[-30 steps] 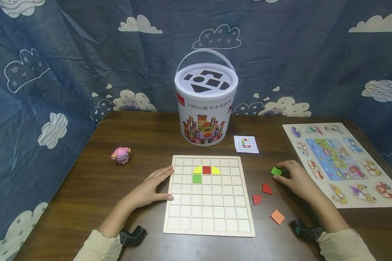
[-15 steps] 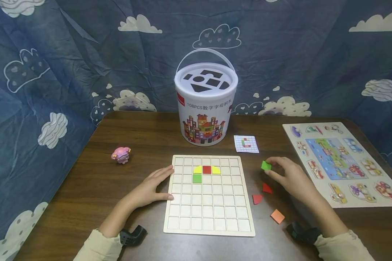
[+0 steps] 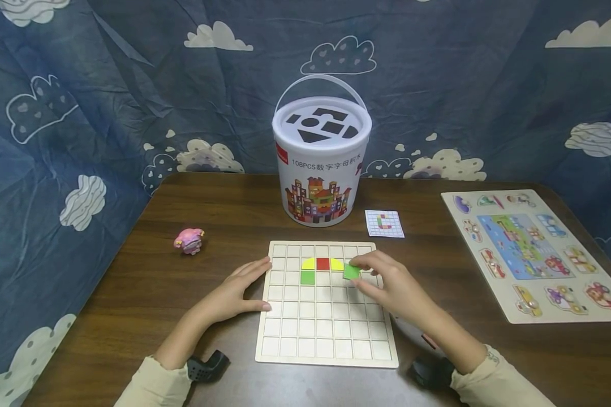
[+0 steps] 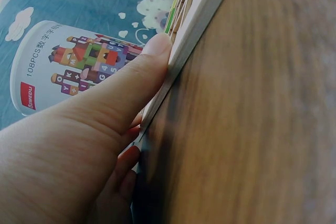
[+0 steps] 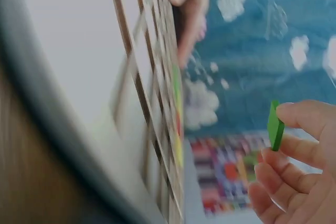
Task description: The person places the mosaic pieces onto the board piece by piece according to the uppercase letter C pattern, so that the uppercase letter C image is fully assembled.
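Observation:
My right hand (image 3: 394, 282) pinches a green square tile (image 3: 352, 272) between thumb and fingers, over the upper right part of the wooden grid board (image 3: 326, 356). In the right wrist view this green tile (image 5: 275, 125) shows edge-on, apart from the board. A yellow quarter-round tile (image 3: 309, 264), a red square tile (image 3: 323, 264) and a second yellow quarter-round (image 3: 337, 264) lie in one row of cells. Below the left yellow piece lies another green square tile (image 3: 308, 277). My left hand (image 3: 234, 294) rests against the board's left edge, its thumb (image 4: 152, 51) touching the rim.
A white block bucket (image 3: 322, 164) stands behind the board. A small pattern card (image 3: 384, 224) lies to its right. The picture puzzle board (image 3: 534, 260) is at the far right, a pink figurine (image 3: 189, 241) at left. My right forearm mostly hides an orange tile (image 3: 430, 341).
My right hand has carried the green tile leftward from the table to over the board. That forearm now covers the red quarter-round tiles. The left hand has stayed in place.

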`<state>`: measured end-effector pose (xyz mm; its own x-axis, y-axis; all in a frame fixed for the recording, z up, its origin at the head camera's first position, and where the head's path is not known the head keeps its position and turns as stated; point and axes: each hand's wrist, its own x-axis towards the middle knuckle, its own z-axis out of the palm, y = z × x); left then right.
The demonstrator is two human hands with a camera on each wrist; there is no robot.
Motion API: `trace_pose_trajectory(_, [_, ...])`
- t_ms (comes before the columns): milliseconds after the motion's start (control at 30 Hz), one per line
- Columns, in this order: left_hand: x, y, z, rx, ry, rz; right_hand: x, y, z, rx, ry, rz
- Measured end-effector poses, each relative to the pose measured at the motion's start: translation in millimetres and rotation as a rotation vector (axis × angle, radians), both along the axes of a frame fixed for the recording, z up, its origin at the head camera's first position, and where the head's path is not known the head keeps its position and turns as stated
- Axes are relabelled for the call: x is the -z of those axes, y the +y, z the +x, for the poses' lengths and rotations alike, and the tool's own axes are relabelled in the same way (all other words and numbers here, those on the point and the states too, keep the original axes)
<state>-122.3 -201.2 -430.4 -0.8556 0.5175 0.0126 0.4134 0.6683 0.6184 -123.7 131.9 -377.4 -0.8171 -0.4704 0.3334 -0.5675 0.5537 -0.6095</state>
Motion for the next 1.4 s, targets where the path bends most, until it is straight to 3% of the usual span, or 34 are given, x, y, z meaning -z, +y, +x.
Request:
trace_pose_trajectory(167, [-0.9,0.6,0.0,0.001,0.010,0.006,11.3,-26.2,4.9,-0.066,-0.065,0.020])
trace_pose_trajectory(367, [0.5,0.8,-0.1,0.008,0.031,0.015,27.9,-43.0,3.7,-0.069,-0.151,0.057])
trace_pose_trajectory(600, [1.7,0.2,-0.4,0.017,0.041,0.011,40.3,-52.9,-2.6,-0.078,-0.102,0.092])
trace_pose_trajectory(1167, [0.1,-0.2,0.6,0.013,0.041,0.015,41.1,-64.8,-3.1,-0.052,-0.064,0.168])
trace_pose_trajectory(1400, [-0.8,0.7,0.5,0.013,0.030,0.015,31.3,-59.3,-0.4,-0.102,-0.142,0.216])
